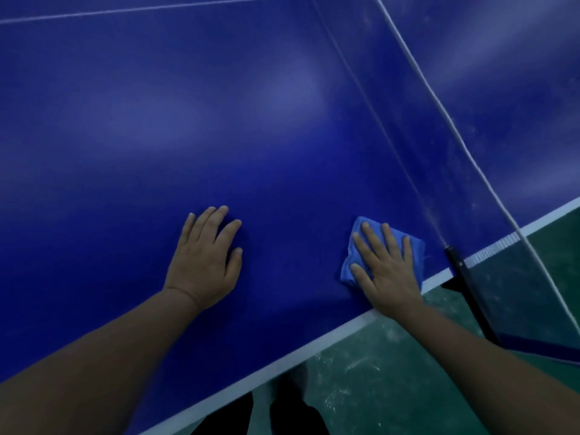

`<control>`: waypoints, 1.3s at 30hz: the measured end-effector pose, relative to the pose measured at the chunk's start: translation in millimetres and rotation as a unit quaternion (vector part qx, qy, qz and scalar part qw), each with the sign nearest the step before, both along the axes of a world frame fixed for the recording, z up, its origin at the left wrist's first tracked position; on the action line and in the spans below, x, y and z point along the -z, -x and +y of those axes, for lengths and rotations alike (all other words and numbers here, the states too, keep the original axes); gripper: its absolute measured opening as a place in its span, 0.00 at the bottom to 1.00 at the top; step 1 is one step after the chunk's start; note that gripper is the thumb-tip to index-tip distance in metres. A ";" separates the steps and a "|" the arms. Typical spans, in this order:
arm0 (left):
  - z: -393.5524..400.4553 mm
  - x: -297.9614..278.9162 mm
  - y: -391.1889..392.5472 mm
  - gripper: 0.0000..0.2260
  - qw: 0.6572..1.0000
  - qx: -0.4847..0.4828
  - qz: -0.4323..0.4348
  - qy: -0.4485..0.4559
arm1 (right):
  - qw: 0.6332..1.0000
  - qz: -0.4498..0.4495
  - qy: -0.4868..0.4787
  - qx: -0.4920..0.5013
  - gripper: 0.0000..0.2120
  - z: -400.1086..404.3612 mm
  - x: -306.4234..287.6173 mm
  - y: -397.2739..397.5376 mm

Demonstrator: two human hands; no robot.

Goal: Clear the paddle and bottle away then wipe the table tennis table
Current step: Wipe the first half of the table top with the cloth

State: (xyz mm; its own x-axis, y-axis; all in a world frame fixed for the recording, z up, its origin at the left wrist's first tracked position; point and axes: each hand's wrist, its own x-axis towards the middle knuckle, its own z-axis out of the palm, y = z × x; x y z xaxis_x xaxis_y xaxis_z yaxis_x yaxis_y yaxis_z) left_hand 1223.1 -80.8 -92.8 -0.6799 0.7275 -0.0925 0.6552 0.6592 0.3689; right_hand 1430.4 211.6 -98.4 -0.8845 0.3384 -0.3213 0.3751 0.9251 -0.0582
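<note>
Head-camera view, looking down over a dark blue table tennis desk point(219, 105) that is filling most of the picture. Two bare forearms are reaching in from the bottom edge. The left hand point(205, 262) is lying flat on the bare blue surface, its grip wide and holding nothing, fingers straight and slightly spread. The right hand point(387, 271) is pressing down on a folded blue cloth point(353, 265) with straight, spread fingers, palm flat rather than curled round it. The cloth is sitting on the desk near the white edge line point(317, 343), close to the corner where the net point(408, 146) is meeting the side. A black net post point(467, 287) is standing just to the right of the cloth, clamped at the desk edge. Beyond the edge, a green floor point(376, 387) with pale scuff marks is showing, and dark shoes point(295, 412) are visible at the bottom.
</note>
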 end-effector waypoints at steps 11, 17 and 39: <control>138.4 4.7 133.2 0.22 0.993 -0.106 0.030 -0.049 | 0.995 0.045 0.012 -0.092 0.29 69.3 9.3 164.5; 180.0 21.0 195.0 0.29 0.982 -0.188 0.028 -0.001 | 0.990 0.079 -0.001 -0.113 0.31 132.7 17.9 332.0; 181.6 22.3 198.6 0.28 0.982 -0.185 0.020 0.024 | 0.991 0.126 -0.010 -0.033 0.31 139.6 24.1 441.1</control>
State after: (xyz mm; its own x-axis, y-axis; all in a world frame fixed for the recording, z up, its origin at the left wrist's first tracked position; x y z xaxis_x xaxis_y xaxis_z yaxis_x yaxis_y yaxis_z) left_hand 1024.5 100.8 -115.1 -0.9008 0.4250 -0.0888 0.3803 0.8710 0.3110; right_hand 989.3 351.1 -122.5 -0.9563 0.2808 -0.0814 0.2893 0.9491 -0.1245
